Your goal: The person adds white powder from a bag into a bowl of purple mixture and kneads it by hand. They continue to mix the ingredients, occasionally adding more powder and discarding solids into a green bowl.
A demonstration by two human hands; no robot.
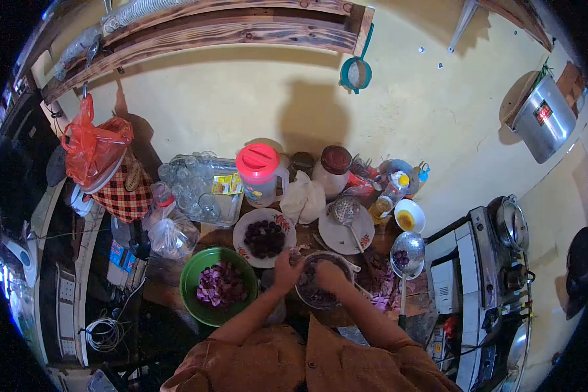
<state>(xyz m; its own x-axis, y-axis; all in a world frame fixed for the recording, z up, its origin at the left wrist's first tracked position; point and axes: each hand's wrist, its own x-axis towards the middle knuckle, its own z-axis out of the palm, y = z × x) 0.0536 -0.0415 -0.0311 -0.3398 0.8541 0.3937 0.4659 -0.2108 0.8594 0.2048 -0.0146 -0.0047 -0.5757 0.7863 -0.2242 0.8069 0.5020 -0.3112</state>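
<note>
My right hand (333, 277) reaches down into a bowl (317, 306) of purple-grey mash or dough, and its fingertips are hidden. At the left rim of that bowl is my left hand (287, 271); its fingers are curled together, and whatever they hold is too small to make out. Just behind my left hand, a flowered plate (240, 236) bears a pile of dark purple balls (265, 239). On the left stands a green basin (188, 287) with purple chunks (221, 285), apart from both hands.
A second plate (330, 238) carries a skimmer (347, 212). Purple peelings (385, 294) lie right of the bowl, near a ladle (408, 255). Behind stand a pink-lidded pitcher (258, 171), a jar (333, 171) and a glass-filled tray (232, 212). A stove (496, 274) is at right.
</note>
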